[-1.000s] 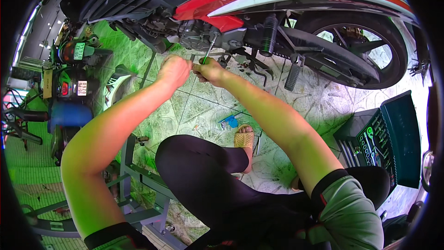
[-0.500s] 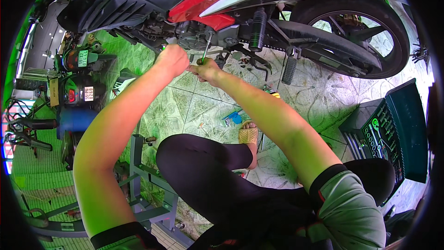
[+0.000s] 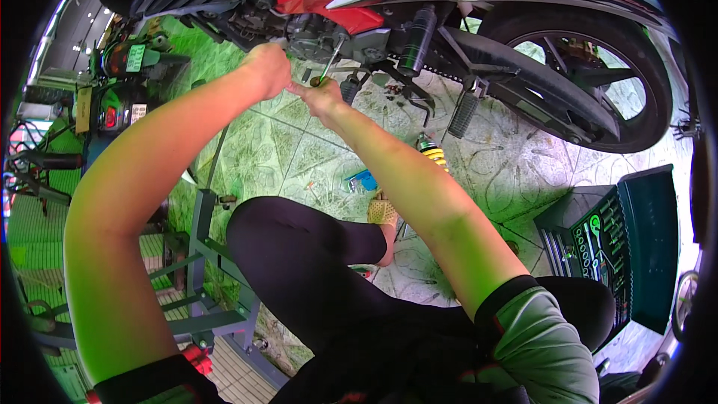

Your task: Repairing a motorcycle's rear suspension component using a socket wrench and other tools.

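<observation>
The motorcycle (image 3: 359,19), red, white and black, stands sideways in front of me, its rear wheel at right. My right hand (image 3: 326,99) is below the engine (image 3: 310,36), fingers closed around the lower end of a slim metal-shafted tool (image 3: 333,54). The shaft runs up to the engine's side; its exact kind does not show. Close by on the left, my left hand (image 3: 269,71) is a fist at the engine's lower edge. Whatever it grips is hidden behind the knuckles. The two hands nearly touch.
A dark toolbox (image 3: 651,247) with sockets and a ratchet lies open at right. On the tiled floor are a yellow coil-spring shock absorber (image 3: 432,154) and a blue item (image 3: 365,179). A grey metal frame (image 3: 200,228) stands by my left knee; other motorbikes (image 3: 123,60) are far left.
The view has shifted slightly. My left hand has moved a little left, and my right hand a little up and left. The metal-shafted tool stays in my right hand.
</observation>
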`<state>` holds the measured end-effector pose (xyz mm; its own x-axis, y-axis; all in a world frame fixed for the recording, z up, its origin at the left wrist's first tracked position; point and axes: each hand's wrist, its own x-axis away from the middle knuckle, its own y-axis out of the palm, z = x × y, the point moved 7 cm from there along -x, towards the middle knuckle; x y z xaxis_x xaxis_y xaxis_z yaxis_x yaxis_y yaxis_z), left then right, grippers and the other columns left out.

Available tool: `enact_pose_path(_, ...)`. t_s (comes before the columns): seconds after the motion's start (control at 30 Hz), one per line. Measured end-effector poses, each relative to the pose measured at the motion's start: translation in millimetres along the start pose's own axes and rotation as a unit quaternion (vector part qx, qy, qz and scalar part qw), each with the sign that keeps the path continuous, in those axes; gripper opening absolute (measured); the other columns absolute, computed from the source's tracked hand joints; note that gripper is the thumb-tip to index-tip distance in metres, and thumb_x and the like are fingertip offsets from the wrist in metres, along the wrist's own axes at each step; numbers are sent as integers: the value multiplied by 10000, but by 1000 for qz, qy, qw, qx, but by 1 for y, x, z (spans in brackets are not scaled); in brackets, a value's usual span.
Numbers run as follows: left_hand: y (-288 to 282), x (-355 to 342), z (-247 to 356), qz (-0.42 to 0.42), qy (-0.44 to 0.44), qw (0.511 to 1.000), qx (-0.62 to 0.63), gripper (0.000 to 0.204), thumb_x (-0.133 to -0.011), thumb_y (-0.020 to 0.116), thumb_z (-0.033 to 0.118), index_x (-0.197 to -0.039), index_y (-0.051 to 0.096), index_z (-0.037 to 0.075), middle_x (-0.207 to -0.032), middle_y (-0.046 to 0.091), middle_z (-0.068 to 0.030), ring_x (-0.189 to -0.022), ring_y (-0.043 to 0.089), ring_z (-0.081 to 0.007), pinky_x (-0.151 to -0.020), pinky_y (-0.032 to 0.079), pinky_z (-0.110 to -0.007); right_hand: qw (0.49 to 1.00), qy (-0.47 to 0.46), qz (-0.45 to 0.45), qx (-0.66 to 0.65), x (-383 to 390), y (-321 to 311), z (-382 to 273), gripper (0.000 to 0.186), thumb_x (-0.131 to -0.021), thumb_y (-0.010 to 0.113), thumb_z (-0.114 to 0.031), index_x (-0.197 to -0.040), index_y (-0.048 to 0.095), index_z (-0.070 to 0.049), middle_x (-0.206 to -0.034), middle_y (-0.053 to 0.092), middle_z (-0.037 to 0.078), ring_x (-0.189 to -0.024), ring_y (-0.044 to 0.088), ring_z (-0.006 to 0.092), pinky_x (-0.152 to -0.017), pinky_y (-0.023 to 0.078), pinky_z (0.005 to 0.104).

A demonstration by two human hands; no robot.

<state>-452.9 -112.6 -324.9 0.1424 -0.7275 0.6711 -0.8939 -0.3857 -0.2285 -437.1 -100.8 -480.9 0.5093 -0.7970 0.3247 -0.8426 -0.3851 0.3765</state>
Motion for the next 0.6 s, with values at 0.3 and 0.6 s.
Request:
enact_pose_path(0.3,-2,7,-8,26,11,999,17,210,-863,615,221,-868,788,101,-934,758,-106,-902,732,-311,-777,593,-428,998,22,0,-58,2,10,3,692,-596,988,-410,-955,566,4,-904,617,96,-802,559,210,-725,496,352)
enact_pose_path(0.6,23,4,-19,-1,-24,993,116,325,-934,582,375,-906,771,112,-900,741,-132,-863,712,-376,-751,583,-473,997,54,47,-43,14,8,-4,599,-589,1004,-330,-716,477,-76,-726,535,16,-637,449,173,-597,429,373)
